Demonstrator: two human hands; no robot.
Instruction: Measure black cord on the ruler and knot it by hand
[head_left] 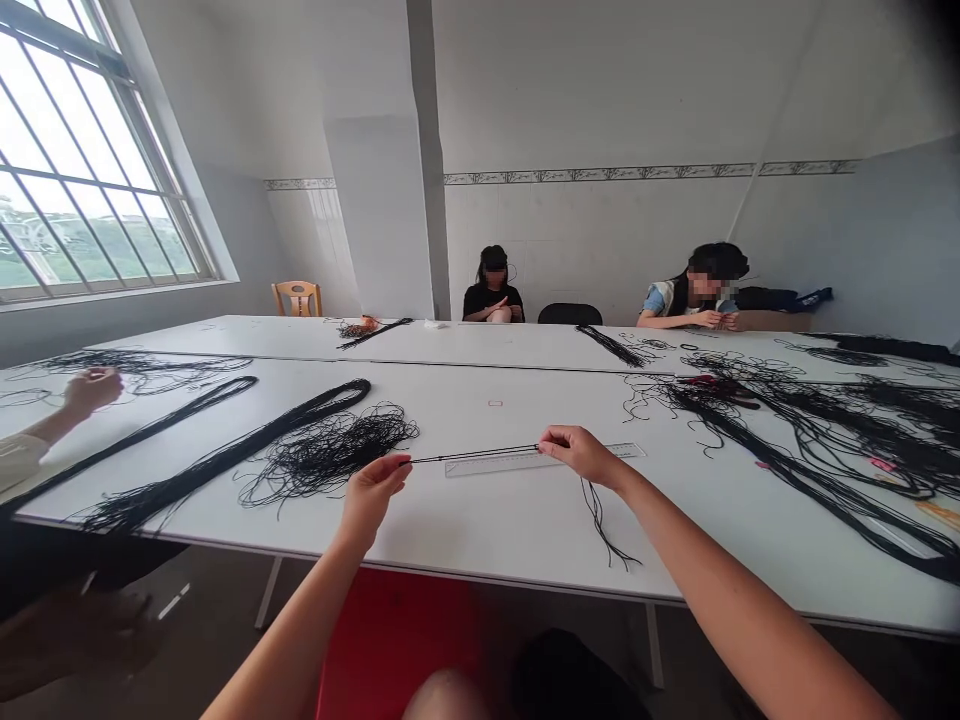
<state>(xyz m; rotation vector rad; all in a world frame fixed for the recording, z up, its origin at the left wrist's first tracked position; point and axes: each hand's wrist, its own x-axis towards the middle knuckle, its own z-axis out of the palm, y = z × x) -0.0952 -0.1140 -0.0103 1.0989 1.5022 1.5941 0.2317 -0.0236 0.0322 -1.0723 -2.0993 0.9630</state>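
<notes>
My left hand [375, 497] and right hand [581, 452] each pinch a black cord [474, 456], fingers closed on it, holding it taut between them. The cord runs over the left end of a clear ruler [544, 460] on the white table [480, 530]. Loose cord ends [601, 525] trail near the table from my right hand. A tangled cord bundle [328, 457] lies to the left, just beside my left hand.
</notes>
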